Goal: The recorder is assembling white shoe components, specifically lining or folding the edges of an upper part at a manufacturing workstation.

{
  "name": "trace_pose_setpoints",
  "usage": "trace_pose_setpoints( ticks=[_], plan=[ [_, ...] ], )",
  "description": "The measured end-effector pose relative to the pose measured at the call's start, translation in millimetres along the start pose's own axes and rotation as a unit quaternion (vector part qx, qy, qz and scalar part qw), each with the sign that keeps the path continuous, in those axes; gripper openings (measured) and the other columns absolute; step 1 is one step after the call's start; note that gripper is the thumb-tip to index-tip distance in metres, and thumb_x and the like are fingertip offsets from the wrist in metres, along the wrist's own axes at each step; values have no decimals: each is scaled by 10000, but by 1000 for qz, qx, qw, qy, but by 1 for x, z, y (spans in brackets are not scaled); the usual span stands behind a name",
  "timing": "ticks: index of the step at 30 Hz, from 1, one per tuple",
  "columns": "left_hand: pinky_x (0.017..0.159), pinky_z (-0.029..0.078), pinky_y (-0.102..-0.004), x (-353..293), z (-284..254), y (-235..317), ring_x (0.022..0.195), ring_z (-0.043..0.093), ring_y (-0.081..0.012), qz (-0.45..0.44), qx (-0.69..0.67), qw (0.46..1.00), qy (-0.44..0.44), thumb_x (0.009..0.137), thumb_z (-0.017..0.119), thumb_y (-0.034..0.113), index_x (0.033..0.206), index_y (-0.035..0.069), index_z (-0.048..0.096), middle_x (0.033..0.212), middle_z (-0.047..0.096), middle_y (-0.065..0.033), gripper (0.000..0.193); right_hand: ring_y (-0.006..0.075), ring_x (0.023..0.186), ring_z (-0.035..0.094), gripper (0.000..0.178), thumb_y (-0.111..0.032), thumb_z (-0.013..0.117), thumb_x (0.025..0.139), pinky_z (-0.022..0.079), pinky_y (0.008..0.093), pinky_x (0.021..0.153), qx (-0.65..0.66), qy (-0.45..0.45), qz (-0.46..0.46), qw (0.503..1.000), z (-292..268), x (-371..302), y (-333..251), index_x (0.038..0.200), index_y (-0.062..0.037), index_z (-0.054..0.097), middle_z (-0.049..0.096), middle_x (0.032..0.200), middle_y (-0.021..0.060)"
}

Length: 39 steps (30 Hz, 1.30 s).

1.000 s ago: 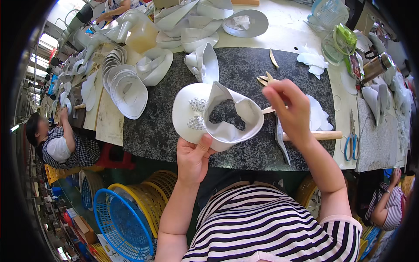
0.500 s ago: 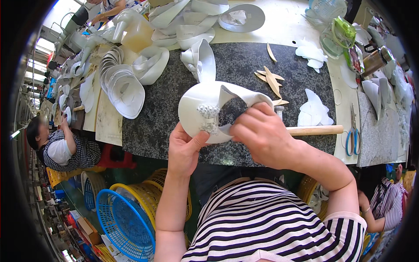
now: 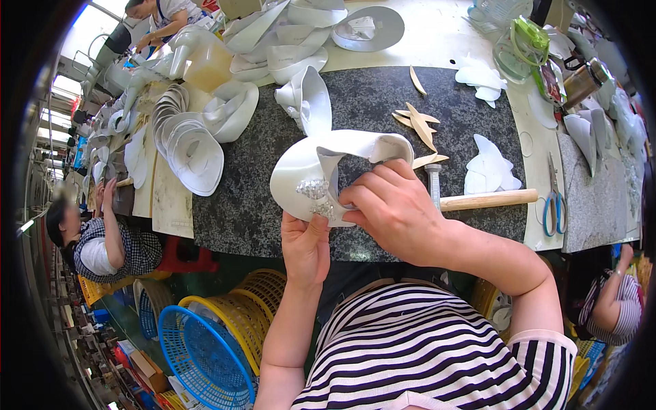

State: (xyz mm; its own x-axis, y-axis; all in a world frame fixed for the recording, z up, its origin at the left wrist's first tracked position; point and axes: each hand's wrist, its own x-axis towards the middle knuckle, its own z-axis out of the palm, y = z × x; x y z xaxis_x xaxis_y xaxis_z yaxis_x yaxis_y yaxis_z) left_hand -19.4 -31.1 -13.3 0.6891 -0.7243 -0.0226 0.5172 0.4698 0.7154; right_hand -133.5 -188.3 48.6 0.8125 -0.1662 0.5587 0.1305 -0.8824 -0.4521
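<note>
Between my hands is a white shoe upper (image 3: 290,171) with a sparkling silver ornament (image 3: 314,191) on its front and a wide opening in its middle. My left hand (image 3: 305,249) grips its lower edge, thumb on top beside the ornament and fingers underneath. With bent fingers, my right hand (image 3: 396,212) pinches the rim of the opening at the lower right; its fingertips are partly hidden. Just beyond stands another white upper (image 3: 311,102), also ornamented, on a dark speckled slab (image 3: 253,198). A hammer (image 3: 488,199) with a wooden handle lies right of my right hand.
Thin tan crescent pieces (image 3: 418,126) and white cut pieces (image 3: 490,167) lie on the slab. Blue-handled scissors (image 3: 555,205) rest at the right. Stacked white uppers (image 3: 195,154) stand left, near a yellowish jug (image 3: 208,65). Baskets (image 3: 205,355) sit below; a co-worker (image 3: 109,239) sits left.
The shoe upper has tilted and shifted slightly left, its opening turned. My right hand has moved a little left along the rim; my left hand has shifted slightly right and down.
</note>
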Motion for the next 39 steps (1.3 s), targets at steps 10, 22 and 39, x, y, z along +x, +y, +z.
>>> trace_pose_setpoints(
  ticks=[10, 22, 39],
  plan=[
    [1013, 528, -348, 17, -19, 50, 1183, 653, -192, -168, 76, 976, -119, 904, 786, 89, 1387, -51, 525, 1321, 657, -139, 567, 224, 932, 629, 227, -186, 682, 695, 401, 417, 1029, -115, -165, -226, 953, -26, -3, 6, 876, -49, 671, 605, 839, 48],
    [1034, 526, -358, 0, 4, 30, 1201, 659, -209, -191, -25, 974, -119, 919, 741, 18, 1430, -53, 513, 1324, 667, -132, 564, 92, 927, 642, 243, -140, 741, 963, 537, 285, 824, 627, -158, 319, 693, -20, -15, 49, 1157, 0, 703, 725, 1078, 17],
    [951, 545, -320, -7, 24, 24, 1068, 685, -172, -47, 77, 992, -87, 917, 741, -25, 1146, 12, 657, 1161, 720, -98, 246, 86, 747, 617, 200, -191, 628, 1028, 519, 247, 677, 597, -98, 437, 665, 10, -18, 69, 1078, -24, 727, 696, 880, 28]
  ],
)
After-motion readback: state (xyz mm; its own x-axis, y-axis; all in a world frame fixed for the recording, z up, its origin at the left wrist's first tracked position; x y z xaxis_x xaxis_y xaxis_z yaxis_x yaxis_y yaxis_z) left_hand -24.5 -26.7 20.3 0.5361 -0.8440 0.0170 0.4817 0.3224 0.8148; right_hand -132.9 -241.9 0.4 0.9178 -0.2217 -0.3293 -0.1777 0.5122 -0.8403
